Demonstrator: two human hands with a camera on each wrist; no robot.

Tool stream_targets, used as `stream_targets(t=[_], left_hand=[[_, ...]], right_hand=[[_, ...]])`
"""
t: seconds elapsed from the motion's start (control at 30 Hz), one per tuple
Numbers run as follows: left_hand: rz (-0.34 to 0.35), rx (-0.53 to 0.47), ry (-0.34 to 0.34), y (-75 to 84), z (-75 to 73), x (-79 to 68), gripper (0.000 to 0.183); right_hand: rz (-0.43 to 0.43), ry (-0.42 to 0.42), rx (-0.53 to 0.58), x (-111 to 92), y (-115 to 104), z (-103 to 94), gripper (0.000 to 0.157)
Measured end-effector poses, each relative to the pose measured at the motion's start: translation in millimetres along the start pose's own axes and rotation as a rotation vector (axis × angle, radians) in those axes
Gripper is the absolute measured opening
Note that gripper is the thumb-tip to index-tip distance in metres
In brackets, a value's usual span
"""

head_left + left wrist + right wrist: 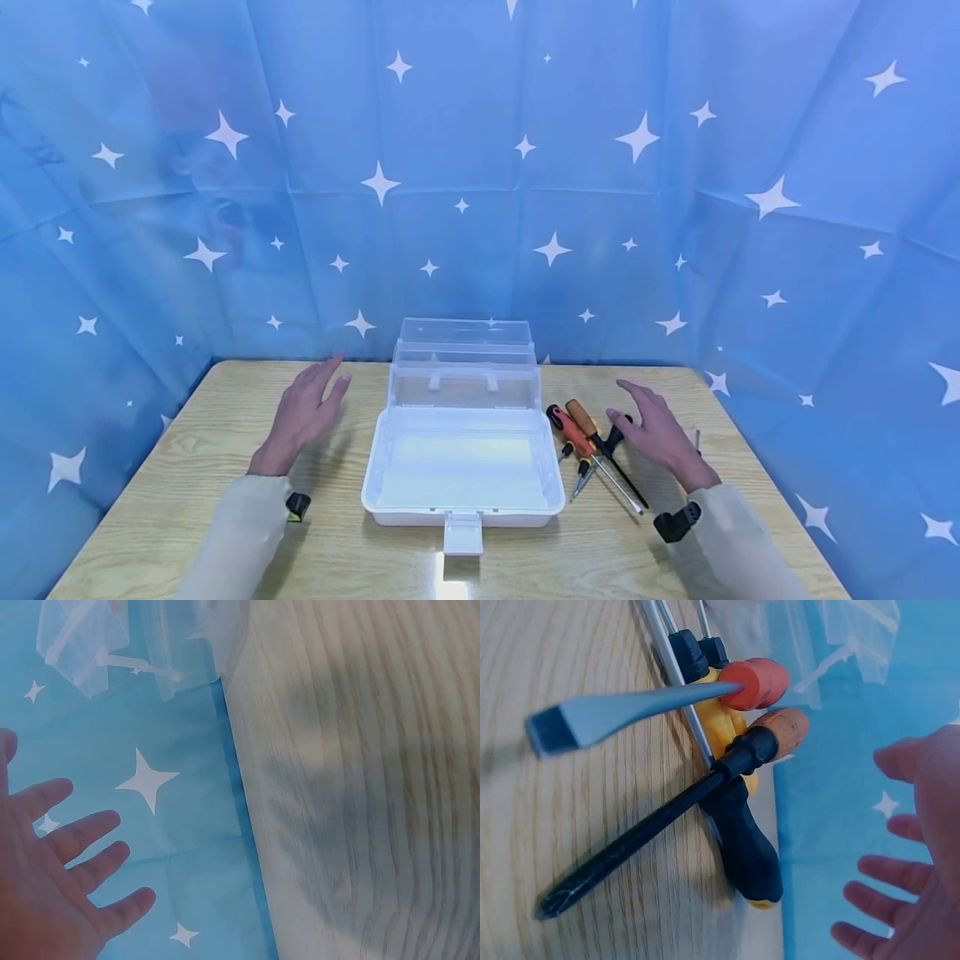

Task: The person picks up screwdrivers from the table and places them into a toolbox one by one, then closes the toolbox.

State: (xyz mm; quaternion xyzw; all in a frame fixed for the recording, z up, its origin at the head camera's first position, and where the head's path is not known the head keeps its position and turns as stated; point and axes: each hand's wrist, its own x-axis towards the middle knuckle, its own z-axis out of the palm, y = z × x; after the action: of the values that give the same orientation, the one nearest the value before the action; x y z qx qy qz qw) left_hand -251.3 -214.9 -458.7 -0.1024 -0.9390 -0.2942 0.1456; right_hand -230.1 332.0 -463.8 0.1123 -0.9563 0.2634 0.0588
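My left hand [303, 412] is held over the table to the left of a white plastic box, fingers spread and nothing in it. The box [463, 518] stands in the middle with its clear lid [465, 389] raised and its front latch [462, 537] hanging down. To its right lies a pile of screwdrivers. One has a red and black handle [573, 431], another a wooden handle [786, 732] with a black shaft, another a black handle [742, 847]. Yellow-and-black handles [718, 720] lie beneath. My right hand [660, 437] hovers beside the pile, fingers extended, holding nothing.
The wood-grain table [330, 542] ends at a blue curtain [465, 108] with white stars, which surrounds it at the back and sides. A thin metal shaft [697, 438] shows just past my right hand. Each wrist carries a small black camera [677, 522].
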Motion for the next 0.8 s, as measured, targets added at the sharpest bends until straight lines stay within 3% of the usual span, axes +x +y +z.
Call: stream_targets(t=[0.5,0.8], left_hand=[[-0.108,-0.176,-0.096,10.6,9.7,8.8,0.065],[-0.106,-0.29,-0.1,18.3,16.6,13.2,0.063]], right_hand=[[0.02,-0.007,0.159,2.9,4.6,3.6,0.057],[0.059,-0.02,0.224,5.9,4.9,7.2,0.055]])
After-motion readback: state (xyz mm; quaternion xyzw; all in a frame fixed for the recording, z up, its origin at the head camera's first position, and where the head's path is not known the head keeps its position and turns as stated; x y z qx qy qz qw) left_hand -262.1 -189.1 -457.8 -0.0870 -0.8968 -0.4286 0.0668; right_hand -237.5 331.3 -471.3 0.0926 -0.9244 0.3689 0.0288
